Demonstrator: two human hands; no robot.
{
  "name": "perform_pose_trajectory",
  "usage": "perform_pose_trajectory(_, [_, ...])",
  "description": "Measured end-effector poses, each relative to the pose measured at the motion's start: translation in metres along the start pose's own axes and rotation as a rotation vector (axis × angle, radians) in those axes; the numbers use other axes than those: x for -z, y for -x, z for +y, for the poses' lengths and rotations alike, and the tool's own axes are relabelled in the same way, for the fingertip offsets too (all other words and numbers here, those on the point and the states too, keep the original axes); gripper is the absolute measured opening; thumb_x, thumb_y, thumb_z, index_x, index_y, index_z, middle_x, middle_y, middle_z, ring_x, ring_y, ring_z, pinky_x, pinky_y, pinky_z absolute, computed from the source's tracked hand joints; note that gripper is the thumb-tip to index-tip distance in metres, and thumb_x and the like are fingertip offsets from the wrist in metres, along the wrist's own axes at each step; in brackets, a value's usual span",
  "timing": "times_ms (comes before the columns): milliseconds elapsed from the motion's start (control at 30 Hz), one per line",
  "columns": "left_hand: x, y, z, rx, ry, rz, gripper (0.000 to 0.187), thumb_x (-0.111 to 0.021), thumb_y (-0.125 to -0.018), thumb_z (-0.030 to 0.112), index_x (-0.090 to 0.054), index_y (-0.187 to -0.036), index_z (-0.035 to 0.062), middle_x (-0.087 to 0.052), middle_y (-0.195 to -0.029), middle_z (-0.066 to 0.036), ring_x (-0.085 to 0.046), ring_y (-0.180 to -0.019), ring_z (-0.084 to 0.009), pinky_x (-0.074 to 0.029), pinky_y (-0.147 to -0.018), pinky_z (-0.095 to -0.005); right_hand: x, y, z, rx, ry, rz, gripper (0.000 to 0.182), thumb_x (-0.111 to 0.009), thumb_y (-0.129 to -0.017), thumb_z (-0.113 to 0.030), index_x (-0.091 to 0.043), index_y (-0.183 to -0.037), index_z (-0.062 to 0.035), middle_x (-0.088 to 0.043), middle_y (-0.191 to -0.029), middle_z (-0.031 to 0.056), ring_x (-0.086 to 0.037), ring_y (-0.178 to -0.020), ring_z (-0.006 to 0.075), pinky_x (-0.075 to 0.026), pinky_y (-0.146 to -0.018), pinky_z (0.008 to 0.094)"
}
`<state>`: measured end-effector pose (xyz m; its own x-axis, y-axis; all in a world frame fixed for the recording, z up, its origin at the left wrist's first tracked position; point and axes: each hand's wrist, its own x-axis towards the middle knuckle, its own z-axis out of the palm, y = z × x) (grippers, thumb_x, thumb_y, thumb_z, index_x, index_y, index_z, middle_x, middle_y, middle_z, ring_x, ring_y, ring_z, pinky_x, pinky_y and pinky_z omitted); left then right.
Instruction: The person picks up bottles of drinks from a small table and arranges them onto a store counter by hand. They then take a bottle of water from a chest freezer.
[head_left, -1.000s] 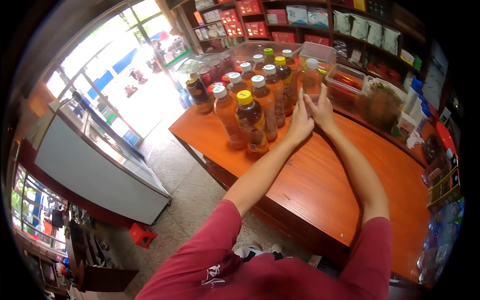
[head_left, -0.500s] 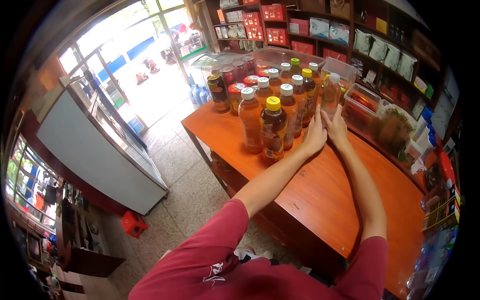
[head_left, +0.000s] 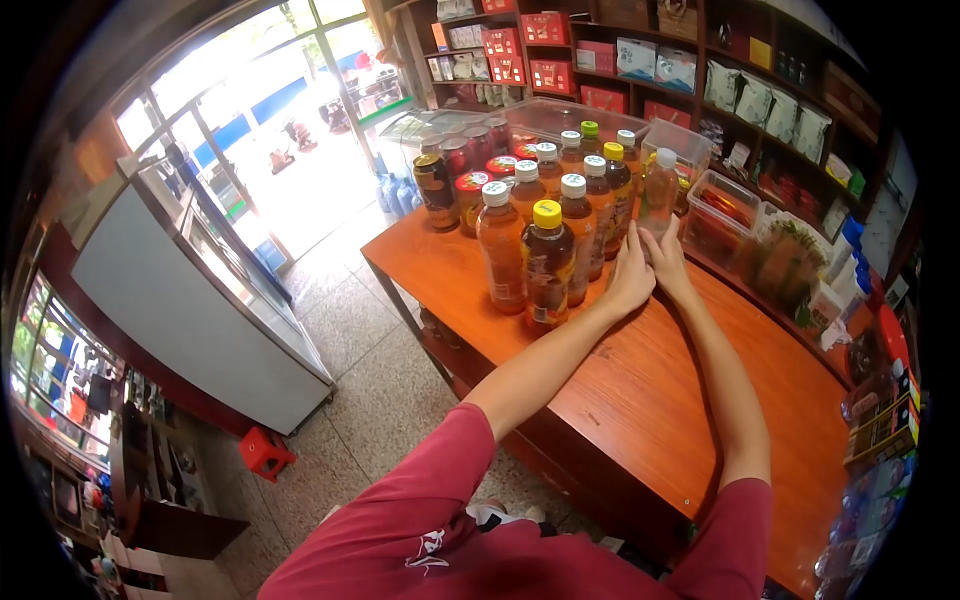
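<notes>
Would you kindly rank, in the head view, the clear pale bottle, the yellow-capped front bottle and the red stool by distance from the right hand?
1. Clear pale bottle, at the right hand's fingertips.
2. Yellow-capped front bottle, left across the table.
3. Red stool, on the floor, far left.

Clear plastic bottle (head_left: 658, 195), white cap, pale liquid, upright on the wooden counter, beside amber bottles

Left hand (head_left: 630, 277), right hand (head_left: 668, 262) (side by side)

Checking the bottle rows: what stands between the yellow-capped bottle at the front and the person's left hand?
In the head view, one white-capped tea bottle stands between the yellow-capped bottle and the left hand; the wooden counter shows below it.
</notes>
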<state>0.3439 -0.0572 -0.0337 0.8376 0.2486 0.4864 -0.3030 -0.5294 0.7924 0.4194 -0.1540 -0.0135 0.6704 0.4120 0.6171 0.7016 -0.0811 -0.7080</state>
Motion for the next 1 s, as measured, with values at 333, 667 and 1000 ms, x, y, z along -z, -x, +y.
perform_pose_trajectory(333, [0.000, 0.002, 0.003, 0.000, -0.008, -0.012, 0.079, -0.046, -0.088, -0.003, -0.005, -0.155, -0.0101, -0.022, -0.155, -0.037, -0.028, -0.145, -0.0487, -0.029, -0.119, -0.0463, -0.002, -0.006, 0.011, 0.019, -0.036, -0.021, 0.059, -0.060, -0.100, -0.028, -0.028, -0.141, -0.0026, -0.064, -0.119, 0.0300, -0.064, -0.110, 0.0446, -0.050, -0.089, 0.0464])
perform_pose_trajectory(667, [-0.005, 0.000, -0.006, -0.031, -0.049, 0.029, 0.078, -0.048, -0.088, -0.002, -0.008, -0.154, -0.0105, -0.025, -0.155, -0.036, -0.029, -0.144, -0.0485, -0.029, -0.119, -0.0478, -0.003, -0.009, 0.012, -0.058, 0.026, -0.026, 0.067, -0.060, -0.100, -0.033, -0.024, -0.147, -0.0018, -0.065, -0.119, 0.0298, -0.065, -0.111, 0.0429, -0.051, -0.089, 0.0452])
perform_pose_trajectory(1000, [-0.002, 0.001, -0.001, -0.010, -0.082, -0.001, 0.079, -0.049, -0.089, -0.001, -0.005, -0.154, -0.0112, -0.022, -0.155, -0.037, -0.029, -0.144, -0.0485, -0.032, -0.118, -0.0458, -0.003, -0.008, 0.008, -0.015, 0.028, -0.009, 0.065, -0.062, -0.100, -0.034, -0.028, -0.142, 0.0011, -0.065, -0.117, 0.0289, -0.067, -0.108, 0.0388, -0.052, -0.087, 0.0414])
